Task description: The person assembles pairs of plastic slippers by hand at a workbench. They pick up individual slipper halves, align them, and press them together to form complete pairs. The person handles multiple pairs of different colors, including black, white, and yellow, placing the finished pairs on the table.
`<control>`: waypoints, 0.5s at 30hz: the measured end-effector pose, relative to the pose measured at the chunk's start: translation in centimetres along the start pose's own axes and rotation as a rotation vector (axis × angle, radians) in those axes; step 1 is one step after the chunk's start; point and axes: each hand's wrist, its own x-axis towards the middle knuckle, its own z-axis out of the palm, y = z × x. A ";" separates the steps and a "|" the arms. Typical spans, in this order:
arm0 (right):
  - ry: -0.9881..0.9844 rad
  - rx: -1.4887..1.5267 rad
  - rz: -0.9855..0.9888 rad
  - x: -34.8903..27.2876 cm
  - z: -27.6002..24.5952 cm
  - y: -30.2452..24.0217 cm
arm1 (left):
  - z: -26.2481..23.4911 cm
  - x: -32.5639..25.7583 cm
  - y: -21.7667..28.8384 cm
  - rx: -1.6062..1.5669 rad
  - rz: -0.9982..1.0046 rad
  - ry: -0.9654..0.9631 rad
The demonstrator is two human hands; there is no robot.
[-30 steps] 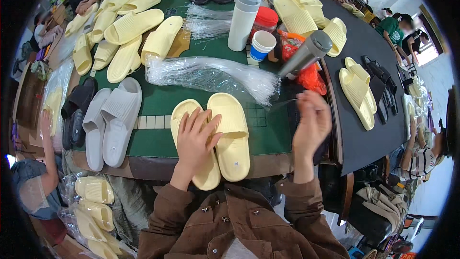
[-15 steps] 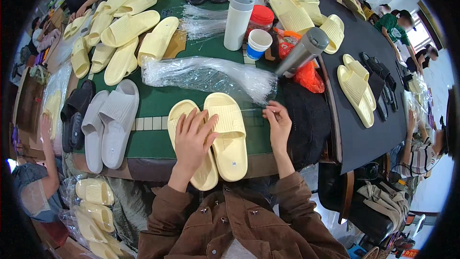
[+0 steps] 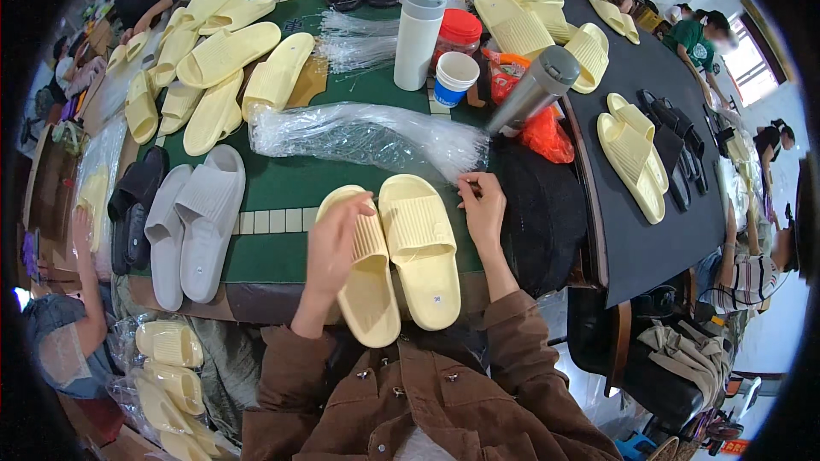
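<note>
A white lidded tumbler (image 3: pixel 418 44) stands beside a red-lidded jar (image 3: pixel 461 27) and a blue-and-white paper cup (image 3: pixel 452 88), near a grey tumbler (image 3: pixel 531 94) and red plastic bag (image 3: pixel 548 138).

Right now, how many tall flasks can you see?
2: a white flask left of the paper cup, and a grey flask by the red bag. More may be hidden.

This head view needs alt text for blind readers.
Two pale yellow slippers lie at the edge of a green table, a left hand over the left one, the right hand beside the other. A clear bag of white strands lies beyond, gray slippers to the left.
</note>
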 end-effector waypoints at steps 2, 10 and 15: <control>0.011 -0.010 -0.011 -0.1 0.2 -0.3 | -0.9 1.4 -0.8 -0.344 -0.149 0.083; 0.031 0.145 0.108 -0.2 0.2 0.4 | 1.5 6.3 -1.6 -0.955 -0.244 0.335; 0.038 0.175 0.136 -0.2 0.2 0.0 | 1.5 4.3 -0.9 -0.943 -0.324 0.262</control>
